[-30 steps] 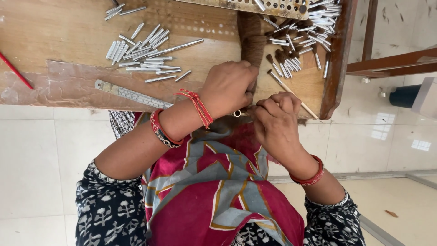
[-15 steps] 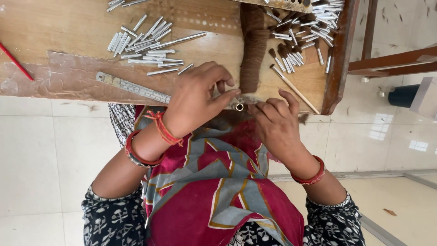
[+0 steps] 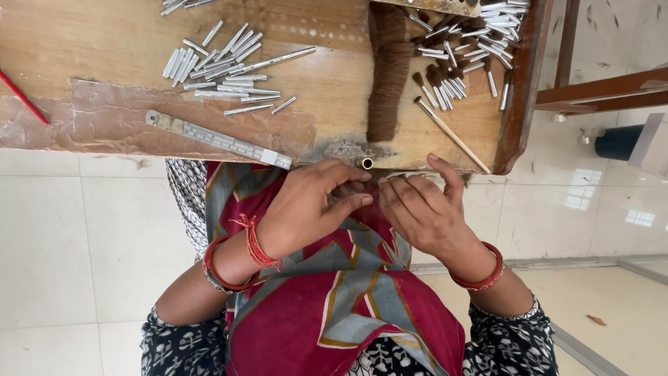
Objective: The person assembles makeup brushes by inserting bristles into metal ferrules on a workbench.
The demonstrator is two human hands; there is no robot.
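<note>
My left hand [image 3: 306, 209] and my right hand [image 3: 426, 212] meet fingertip to fingertip over my lap, just below the front edge of the wooden table [image 3: 104, 132]. A small round metal tube [image 3: 366, 163], its open end towards me, sits at my left index fingertip against the table edge. It appears pinched by my left fingers. The fingers of my right hand are curled towards it, the index finger raised. Whether they hold anything is hidden.
On the table lie a steel ruler [image 3: 216, 139], a pile of silver tubes [image 3: 223, 69], a brown hair bundle [image 3: 388, 76], several small finished brushes [image 3: 456, 73], one long-handled brush [image 3: 452, 136] and a red stick [image 3: 24, 97]. A blue bin [image 3: 616, 143] stands on the tiled floor to the right.
My hands have dropped from the table edge towards my lap and my left forearm has swung lower. The camera has shifted, showing more of the table.
</note>
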